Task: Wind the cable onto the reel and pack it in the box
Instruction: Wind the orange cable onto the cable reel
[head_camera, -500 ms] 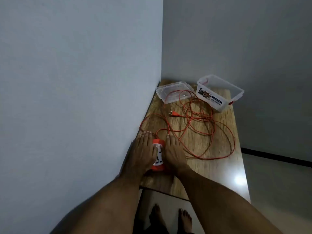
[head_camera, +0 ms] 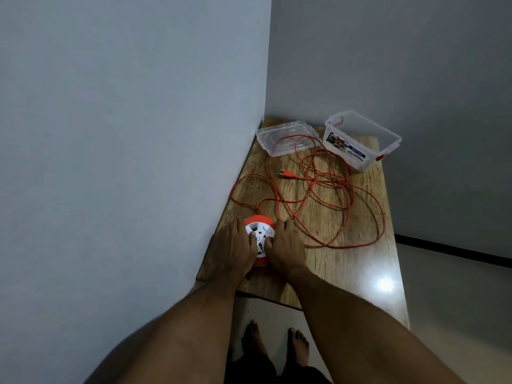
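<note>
A grey wall [head_camera: 124,134] was seen along the tabletop's [head_camera: 346,267] left edge. Near the front-left corner the left hand [head_camera: 234,245] was laid on the reel's [head_camera: 260,236] left side, fingers close together and curved over its rim, thumb on the white socket face. The reel's right side was gripped by the right hand [head_camera: 285,246], fingers together and curled, thumb on the face. The orange cable [head_camera: 343,206] was left unwound in loose loops across the middle, its plug [head_camera: 286,174] lying free. A clear lid [head_camera: 285,137] was placed at the back-left corner, partly under cable. The open box [head_camera: 363,141] was set at the back-right corner.
</note>
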Motion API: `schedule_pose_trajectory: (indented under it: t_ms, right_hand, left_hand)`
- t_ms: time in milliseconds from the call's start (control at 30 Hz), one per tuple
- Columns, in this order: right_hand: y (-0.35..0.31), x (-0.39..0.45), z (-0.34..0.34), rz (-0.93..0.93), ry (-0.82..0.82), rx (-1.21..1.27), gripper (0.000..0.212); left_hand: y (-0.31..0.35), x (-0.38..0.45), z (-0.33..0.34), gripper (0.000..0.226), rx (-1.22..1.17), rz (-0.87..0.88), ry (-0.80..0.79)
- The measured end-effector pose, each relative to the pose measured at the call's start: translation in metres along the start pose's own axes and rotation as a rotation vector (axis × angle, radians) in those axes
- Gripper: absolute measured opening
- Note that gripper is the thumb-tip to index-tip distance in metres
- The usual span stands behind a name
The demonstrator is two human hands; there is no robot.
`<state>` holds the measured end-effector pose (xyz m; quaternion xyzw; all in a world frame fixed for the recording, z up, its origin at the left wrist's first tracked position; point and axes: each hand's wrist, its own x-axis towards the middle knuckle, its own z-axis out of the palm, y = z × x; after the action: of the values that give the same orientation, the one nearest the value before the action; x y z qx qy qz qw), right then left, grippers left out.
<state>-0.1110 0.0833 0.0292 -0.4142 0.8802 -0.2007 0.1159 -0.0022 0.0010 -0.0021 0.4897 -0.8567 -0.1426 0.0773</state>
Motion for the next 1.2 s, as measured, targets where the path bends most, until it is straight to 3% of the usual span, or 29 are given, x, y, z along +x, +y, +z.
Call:
schedule_pose_trajectory:
  t_ms: [200,367,667,800,1200]
  right_hand:
    - [0.003,0.012,-0.007,0.098,-0.047,0.158,0.049]
    - [0.009,0.031,-0.022,0.158,0.004,0.297,0.053]
    - [0.004,0.108,-0.086,0.063,0.172,0.272,0.056]
    - [0.008,0.139,-0.113,0.024,0.248,0.260,0.051]
    - [0.023,0.215,-0.187,-0.012,0.467,0.153,0.058]
  left_hand:
    - [0.011,0.020,-0.001,0.067,0.001,-0.020,-0.048]
    - [0.032,0.045,-0.017,0.065,0.026,0.066,0.071]
    - [0.090,0.114,-0.072,0.058,0.054,0.263,0.224]
    - [0.121,0.146,-0.093,0.050,-0.138,0.299,0.293]
    - [0.191,0.238,-0.124,0.039,-0.275,0.404,0.387]
